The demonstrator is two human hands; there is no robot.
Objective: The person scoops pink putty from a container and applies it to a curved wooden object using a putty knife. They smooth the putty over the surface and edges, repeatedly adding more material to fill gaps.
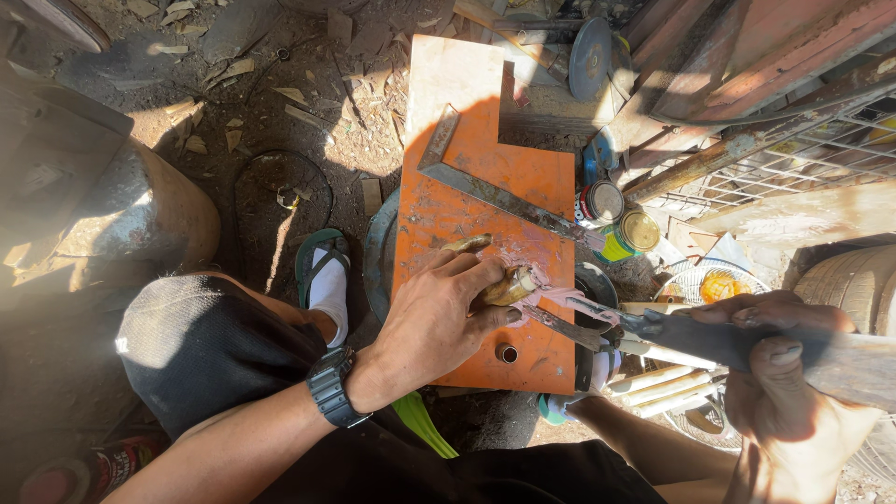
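My left hand (439,317), with a black watch on its wrist, presses a small yellowish curved piece (509,286) onto an orange board (485,187). Pinkish paste is smeared on the board around that piece. My right hand (784,373) grips the wooden handle of a flat-bladed tool (597,322). The tool's paste-covered blade lies against the piece, at the board's right edge. A metal carpenter's square (485,191) rests on the board above my left hand. Near the board's lower edge there is a small round hole (506,353).
Two open tins (616,219) stand right of the board. Beside them lie a wire grille (793,154), metal bars and a tyre (854,285). My foot in a green sandal (322,271) rests left of the board on dirt strewn with wood chips. A dented metal drum (140,215) sits at left.
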